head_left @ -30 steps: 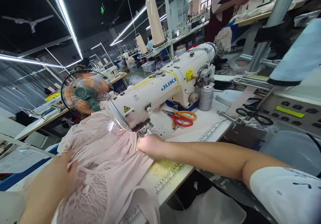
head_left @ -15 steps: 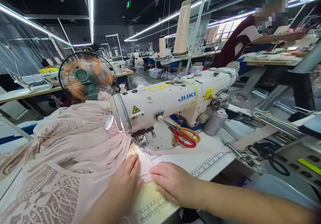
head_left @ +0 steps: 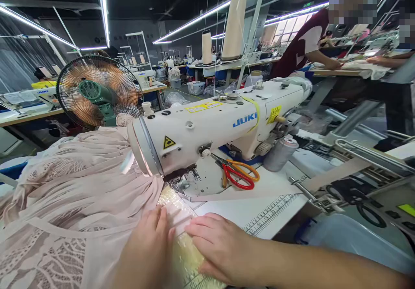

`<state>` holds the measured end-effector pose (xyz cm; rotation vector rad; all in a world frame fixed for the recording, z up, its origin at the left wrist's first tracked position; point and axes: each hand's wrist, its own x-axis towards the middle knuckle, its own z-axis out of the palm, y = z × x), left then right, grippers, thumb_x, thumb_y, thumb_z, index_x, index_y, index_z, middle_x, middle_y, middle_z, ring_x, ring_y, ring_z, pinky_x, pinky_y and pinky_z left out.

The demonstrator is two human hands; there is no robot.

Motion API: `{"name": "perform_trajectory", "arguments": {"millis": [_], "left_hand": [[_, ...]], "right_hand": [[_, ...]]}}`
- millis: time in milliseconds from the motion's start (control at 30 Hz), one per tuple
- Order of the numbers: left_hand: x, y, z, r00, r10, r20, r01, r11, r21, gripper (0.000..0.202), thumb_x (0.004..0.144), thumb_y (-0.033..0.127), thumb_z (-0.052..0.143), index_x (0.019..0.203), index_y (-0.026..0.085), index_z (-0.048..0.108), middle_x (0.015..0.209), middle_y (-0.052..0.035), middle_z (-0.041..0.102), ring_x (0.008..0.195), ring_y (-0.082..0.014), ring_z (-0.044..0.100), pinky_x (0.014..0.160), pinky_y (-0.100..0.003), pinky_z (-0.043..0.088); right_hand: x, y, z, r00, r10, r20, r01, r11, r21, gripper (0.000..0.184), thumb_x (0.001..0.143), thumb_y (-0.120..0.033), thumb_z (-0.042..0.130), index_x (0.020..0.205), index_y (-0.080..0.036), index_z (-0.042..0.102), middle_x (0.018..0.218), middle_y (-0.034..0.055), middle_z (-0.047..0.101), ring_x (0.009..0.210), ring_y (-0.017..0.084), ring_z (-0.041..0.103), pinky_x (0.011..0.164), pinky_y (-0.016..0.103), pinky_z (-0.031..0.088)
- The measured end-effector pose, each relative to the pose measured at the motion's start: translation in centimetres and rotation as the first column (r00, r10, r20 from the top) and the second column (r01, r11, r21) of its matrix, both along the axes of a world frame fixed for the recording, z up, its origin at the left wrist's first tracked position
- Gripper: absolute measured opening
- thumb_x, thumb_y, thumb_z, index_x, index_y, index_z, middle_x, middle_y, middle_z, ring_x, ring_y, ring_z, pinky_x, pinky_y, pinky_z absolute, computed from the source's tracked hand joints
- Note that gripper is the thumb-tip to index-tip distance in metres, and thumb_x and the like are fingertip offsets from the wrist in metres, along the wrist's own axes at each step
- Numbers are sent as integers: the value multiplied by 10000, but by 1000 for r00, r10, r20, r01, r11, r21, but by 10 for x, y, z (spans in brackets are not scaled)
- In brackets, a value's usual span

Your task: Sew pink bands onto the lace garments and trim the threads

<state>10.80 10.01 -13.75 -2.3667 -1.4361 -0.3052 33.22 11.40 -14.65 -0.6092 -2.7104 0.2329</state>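
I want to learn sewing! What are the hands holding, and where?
Nothing is gripped. The left hand and right hand lie flat, pressing the edge of the pink cloth just before the sewing machine.

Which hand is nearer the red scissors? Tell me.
Right. The right hand lies in front of the red scissors; the left hand rests on the pink fabric, farther left.

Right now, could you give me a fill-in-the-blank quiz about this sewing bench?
1. The fabric under the left hand is ____ in colour.
2. The blue brand name on the sewing machine reads ____.
3. The scissors beside the machine have handles in orange and ____.
4. The right hand lies flat, with its fingers ____.

Missing words: pink; JUKI; red; open
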Motion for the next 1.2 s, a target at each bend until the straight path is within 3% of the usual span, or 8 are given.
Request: {"name": "perform_trajectory", "arguments": {"millis": [133, 267, 533, 767, 933, 1067, 1133, 1200], "left_hand": [[-1, -17, -17, 996, 49, -69, -53, 997, -52, 419, 860, 338, 427, 1062, 83, 691, 1132, -210, 672, 1011, -345, 654, 823, -415, 569], [5, -21, -21, 998, 12, -64, -18, 997, -78, 549, 867, 417, 400, 1147, 6, 635, 1248, -246, 581, 1134, -368, 575, 866, -421, 547], [18, 17, -8, 988, 111, 111, -67, 937, -343, 615, 890, 434, 359, 1261, -28, 523, 1392, -258, 413, 1295, -355, 407, 1013, -494, 411], [15, 38, 3, 990, 115, 86, -78, 936, -343, 615, 881, 433, 386, 1249, -42, 523, 1365, -285, 466, 1267, -358, 449, 1012, -475, 419], [18, 37, 11, 996, 66, 63, -40, 936, -350, 562, 901, 395, 365, 1214, -28, 560, 1287, -257, 550, 1189, -321, 529, 995, -429, 442], [21, 31, 19, 998, 58, 15, -48, 927, -372, 560, 880, 376, 425, 1241, -35, 546, 1298, -247, 552, 1206, -354, 500, 1031, -468, 393], [24, 29, 24, 997, 67, -46, -80, 905, -417, 563, 868, 391, 459, 1275, 10, 533, 1341, -221, 525, 1205, -346, 502, 1027, -457, 398], [25, 27, 26, 993, 77, -87, -109, 881, -460, 565, 863, 404, 479, 1320, 72, 503, 1384, -196, 490, 1212, -328, 500, 1010, -439, 417]], "right_hand": [[0, 1, 7, 997, 49, 63, -49, 999, -3, 292, 819, -423, 610, 865, -135, 605, 946, 103, 639, 912, 240, 539, 821, 373, 438], [8, -8, 12, 994, 103, 40, -102, 995, -21, 331, 839, -464, 582, 863, -134, 593, 888, 83, 625, 827, 216, 538, 774, 336, 445], [10, -18, 2, 996, 55, -76, -63, 992, -113, 316, 824, -403, 621, 966, -122, 603, 1165, 113, 603, 1059, 231, 526, 1000, 340, 390], [2, -12, -2, 994, 20, -104, -34, 990, -140, 357, 817, -402, 625, 1023, -111, 601, 1212, 130, 577, 1125, 246, 495, 1023, 362, 381], [0, -10, 0, 987, 35, -159, -58, 987, -147, 308, 851, -390, 578, 979, -112, 607, 1164, 125, 593, 1085, 240, 515, 994, 348, 405], [7, -5, 9, 989, 71, -130, -89, 987, -136, 289, 872, -378, 549, 990, -120, 602, 1160, 128, 599, 1092, 229, 533, 1006, 345, 405], [22, 6, 15, 995, 3, -97, -11, 996, -87, 273, 896, -343, 511, 1037, -124, 595, 1183, 142, 600, 1101, 229, 543, 1005, 371, 414], [44, 26, 19, 983, -168, -79, 168, 986, -5, 274, 924, -298, 454, 1086, -125, 591, 1196, 164, 599, 1129, 243, 541, 969, 406, 450]]}}
